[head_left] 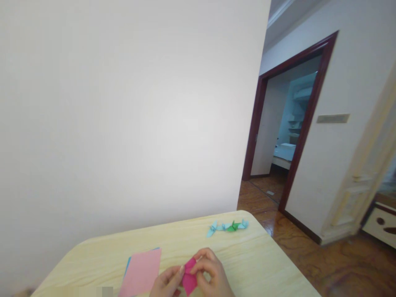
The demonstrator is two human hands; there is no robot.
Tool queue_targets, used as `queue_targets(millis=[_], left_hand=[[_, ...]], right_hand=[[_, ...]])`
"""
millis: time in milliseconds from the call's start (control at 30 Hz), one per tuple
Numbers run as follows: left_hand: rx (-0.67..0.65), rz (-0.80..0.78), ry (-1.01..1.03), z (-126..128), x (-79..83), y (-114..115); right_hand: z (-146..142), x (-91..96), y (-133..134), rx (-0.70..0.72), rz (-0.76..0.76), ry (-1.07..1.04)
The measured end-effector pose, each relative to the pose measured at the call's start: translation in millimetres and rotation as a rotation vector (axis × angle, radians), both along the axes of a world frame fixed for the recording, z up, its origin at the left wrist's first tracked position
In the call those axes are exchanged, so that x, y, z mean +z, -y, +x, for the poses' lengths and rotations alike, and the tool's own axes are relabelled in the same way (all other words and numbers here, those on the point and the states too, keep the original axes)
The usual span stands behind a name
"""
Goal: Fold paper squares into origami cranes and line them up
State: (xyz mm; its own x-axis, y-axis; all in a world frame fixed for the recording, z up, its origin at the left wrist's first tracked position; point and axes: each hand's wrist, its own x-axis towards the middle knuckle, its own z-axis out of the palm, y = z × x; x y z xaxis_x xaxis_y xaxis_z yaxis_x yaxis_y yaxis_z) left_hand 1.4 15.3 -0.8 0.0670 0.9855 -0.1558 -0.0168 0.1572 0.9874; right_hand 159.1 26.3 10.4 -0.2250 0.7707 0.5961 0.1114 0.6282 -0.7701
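Pinching a folded magenta paper [189,280] between two bare hands right now, down at the near edge of a pale wood-look table [266,264]. The left hand [167,282] has its thumb and a finger closed on the paper's left side, with the other fingers kinda curled underneath, so can't really tell what those are doing. The right hand [213,274] grips from the other side, thumb and bent fingers pressed onto the right part of the paper. The paper sits right between the two hands, with a pointy end sticking down toward the bottom. Can't make out if it's touching the tabletop or held a bit above it, tbh.

Just left of the hands there's a flat pink sheet [142,270], with a blue sheet [127,265] peeking out from under its left and top edges. Over near the far right corner, four little folded paper figures sit in a row: a light blue one [212,229], another light blue one [223,227], a green one [233,226], then one more light blue at the end [244,224]. Plain white wall [130,115] behind the table, dark red door frame [301,140] off to the right.
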Motion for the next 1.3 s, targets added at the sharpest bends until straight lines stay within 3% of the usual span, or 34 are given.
queue_targets(millis=[267,467,700,767,900,967,1067,1300], left_hand=[[0.049,0.001,0.030,-4.1,-1.8,1.5],[0.072,-0.079,0.198,2.1,-1.0,2.6],[0.079,0.048,-0.003,5.7,5.8,2.6],[0.099,0.062,-0.032,6.9,9.5,3.6],[0.125,0.087,-0.042,9.7,16.5,6.8],[0.126,0.096,-0.038,10.8,18.6,7.6],[0.134,0.089,-0.030,12.0,20.0,7.3],[0.138,0.078,-0.050,12.6,21.2,7.3]], right_hand=[[-0.7,2.4,1.9,-0.020,-0.031,-0.009],[-1.7,-2.4,0.2,-0.020,-0.054,-0.035],[1.3,2.3,1.7,0.011,-0.096,-0.039],[0.8,-0.8,0.6,0.022,-0.151,-0.072],[-3.4,-15.6,-5.5,0.032,-0.465,-0.207],[-5.3,-21.6,-8.6,0.065,-0.554,-0.230],[-5.9,-24.2,-11.0,0.099,-0.571,-0.215],[-5.2,-21.9,-9.4,0.031,-0.568,-0.175]])
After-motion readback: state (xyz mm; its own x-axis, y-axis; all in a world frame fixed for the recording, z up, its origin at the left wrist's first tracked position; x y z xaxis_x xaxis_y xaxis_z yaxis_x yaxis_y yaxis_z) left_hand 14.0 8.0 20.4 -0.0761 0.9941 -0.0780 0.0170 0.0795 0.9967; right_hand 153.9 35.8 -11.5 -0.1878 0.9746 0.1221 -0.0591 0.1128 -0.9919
